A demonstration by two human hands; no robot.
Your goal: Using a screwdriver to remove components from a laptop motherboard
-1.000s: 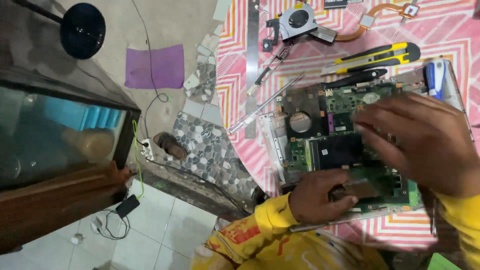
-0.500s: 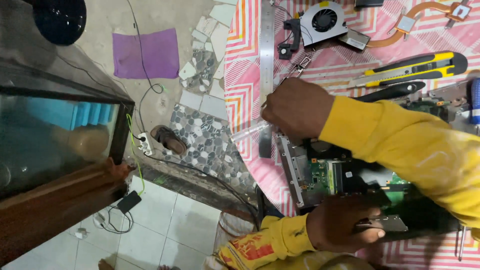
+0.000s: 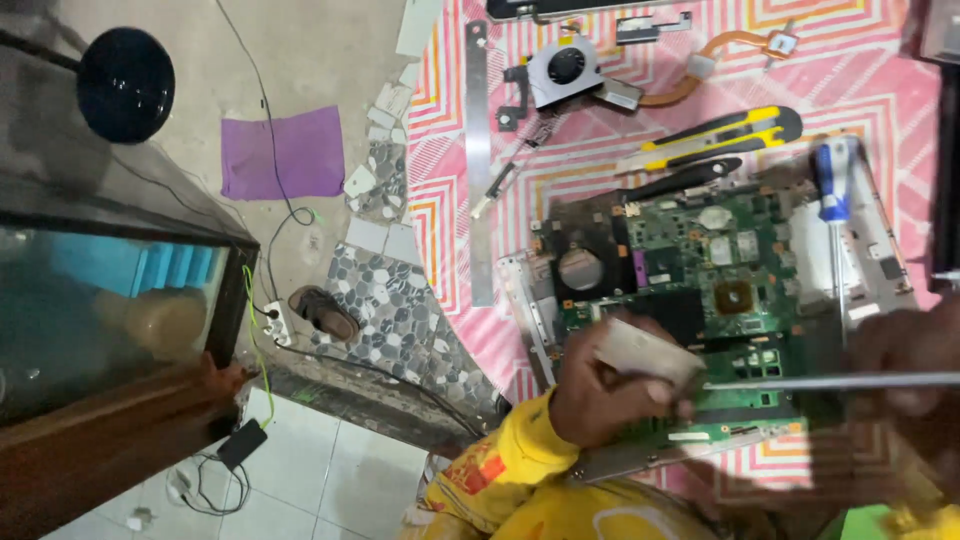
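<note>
Disassembly looks well advanced: the green laptop motherboard lies bare on the pink patterned cloth, with the cooling fan, a yellow utility knife and a blue screwdriver lying apart above it. Left hand pinches a pale flat part over the board's near edge. Right hand, blurred, grips a long metal rod. Beyond are broken floor tiles and a glass tank.

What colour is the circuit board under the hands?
Green, with dark patches; the circuit board shows best in the head view.
</note>
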